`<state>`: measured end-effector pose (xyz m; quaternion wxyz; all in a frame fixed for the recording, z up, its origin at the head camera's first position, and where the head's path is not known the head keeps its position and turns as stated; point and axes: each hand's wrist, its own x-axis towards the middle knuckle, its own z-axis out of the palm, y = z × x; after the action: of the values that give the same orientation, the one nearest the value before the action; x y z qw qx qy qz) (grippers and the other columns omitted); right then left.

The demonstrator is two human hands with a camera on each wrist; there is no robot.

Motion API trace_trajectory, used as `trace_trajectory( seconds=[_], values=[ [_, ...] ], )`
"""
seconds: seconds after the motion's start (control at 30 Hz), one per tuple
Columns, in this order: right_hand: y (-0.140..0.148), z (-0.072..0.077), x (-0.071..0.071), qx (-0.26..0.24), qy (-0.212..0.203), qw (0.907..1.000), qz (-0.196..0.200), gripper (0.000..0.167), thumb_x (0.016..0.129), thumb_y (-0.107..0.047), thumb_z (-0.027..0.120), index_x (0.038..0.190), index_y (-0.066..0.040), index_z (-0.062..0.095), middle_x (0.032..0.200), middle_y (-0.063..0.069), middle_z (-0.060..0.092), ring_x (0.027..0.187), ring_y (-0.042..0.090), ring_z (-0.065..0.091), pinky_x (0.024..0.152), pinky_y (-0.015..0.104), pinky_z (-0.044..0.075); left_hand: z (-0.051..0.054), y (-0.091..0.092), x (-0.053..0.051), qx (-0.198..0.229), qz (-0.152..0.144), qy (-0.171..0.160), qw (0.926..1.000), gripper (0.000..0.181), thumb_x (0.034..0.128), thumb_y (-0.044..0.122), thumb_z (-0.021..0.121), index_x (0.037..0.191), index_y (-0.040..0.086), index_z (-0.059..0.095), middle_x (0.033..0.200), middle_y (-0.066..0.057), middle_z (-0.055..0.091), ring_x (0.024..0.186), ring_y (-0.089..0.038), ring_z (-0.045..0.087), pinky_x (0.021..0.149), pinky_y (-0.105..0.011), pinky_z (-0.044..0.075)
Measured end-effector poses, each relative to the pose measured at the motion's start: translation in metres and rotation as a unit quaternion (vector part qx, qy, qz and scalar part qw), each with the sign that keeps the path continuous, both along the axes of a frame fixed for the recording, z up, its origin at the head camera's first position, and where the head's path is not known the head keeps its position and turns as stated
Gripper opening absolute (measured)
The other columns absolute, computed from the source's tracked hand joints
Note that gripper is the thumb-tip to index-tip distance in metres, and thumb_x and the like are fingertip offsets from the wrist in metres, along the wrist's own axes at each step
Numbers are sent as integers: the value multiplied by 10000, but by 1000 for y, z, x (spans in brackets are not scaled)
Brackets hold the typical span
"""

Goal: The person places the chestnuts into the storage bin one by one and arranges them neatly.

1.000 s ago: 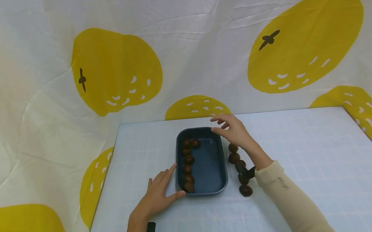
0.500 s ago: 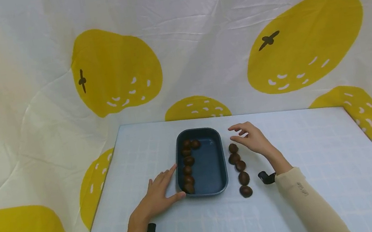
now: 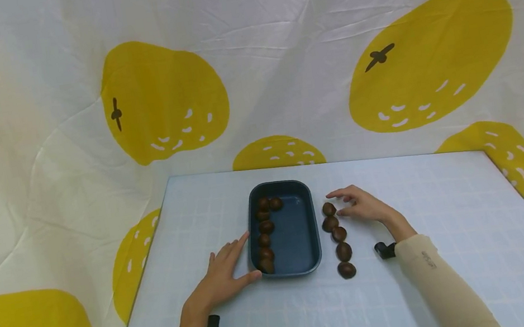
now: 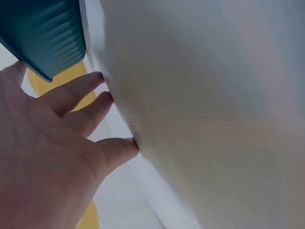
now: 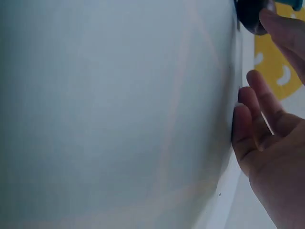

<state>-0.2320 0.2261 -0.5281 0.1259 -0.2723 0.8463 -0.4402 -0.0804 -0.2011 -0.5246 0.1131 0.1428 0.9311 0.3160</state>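
Note:
A dark blue tray (image 3: 303, 267) stands on the table, with a column of brown round pieces (image 3: 266, 227) along its left side and one more beside the top. My left hand (image 3: 220, 280) lies spread at the tray's left edge, thumb and a fingertip touching it; the left wrist view shows that hand (image 4: 62, 138) under the tray's wall (image 4: 57, 43). Right of the tray, several brown pieces (image 3: 343, 252) form a column on the table. My right hand (image 3: 367, 207) is at the top piece (image 3: 328, 209), thumb beside it, fingers parted; in the right wrist view the thumb touches a dark piece (image 5: 255, 14).
The pale checked table (image 3: 454, 225) extends to both sides. Behind it hangs a white cloth (image 3: 281, 87) with yellow fruit prints. A black wrist device (image 3: 385, 250) is at the right wrist, another (image 3: 213, 326) at the left.
My right hand has moved from above the tray's upper right corner, right and then down to the top piece of the table column. My left hand and the tray have stayed in place.

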Motion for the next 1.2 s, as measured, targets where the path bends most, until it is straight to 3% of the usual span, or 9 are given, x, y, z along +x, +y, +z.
trace_trajectory(
  seconds=[0.17,0.33,0.6,0.83,1.2],
  values=[
    [-1,-6,-5,-13,200,9989,432,501,862,40,745,1343,-38,631,1327,106,618,1218,319,482,1013,587,393,0,0,1,42,6,2,10000,940,844,745,594,1585,475,83,1641,-25,227,1491,-344,180,1132,-684,4],
    [-3,-3,-5,258,161,9986,438,501,879,26,729,1355,-100,640,1292,51,595,1190,276,453,1000,545,393,0,1,0,52,-10,-47,10000,938,846,744,592,1583,480,76,1644,-15,218,1493,-347,169,1131,-684,-1],
    [-6,0,-8,391,409,9964,628,452,869,47,711,1300,-83,677,1228,41,650,1143,285,462,943,537,409,-3,0,-1,59,-1,25,10000,935,847,737,601,1586,475,91,1642,-12,224,1490,-355,178,1130,-688,10],
    [-6,-2,-11,323,186,9979,523,428,860,47,733,1261,-99,697,1235,66,629,1156,308,464,984,576,393,-3,0,0,11,9,-13,10000,936,847,747,589,1582,484,74,1644,-31,217,1494,-345,168,1135,-678,3],
    [-9,2,-12,314,383,9972,567,376,838,38,757,1194,-62,688,1186,53,659,1144,302,496,983,553,427,1,1,1,88,63,-13,9999,935,839,753,593,1579,492,85,1636,-56,241,1492,-344,176,1134,-680,1]
  ],
)
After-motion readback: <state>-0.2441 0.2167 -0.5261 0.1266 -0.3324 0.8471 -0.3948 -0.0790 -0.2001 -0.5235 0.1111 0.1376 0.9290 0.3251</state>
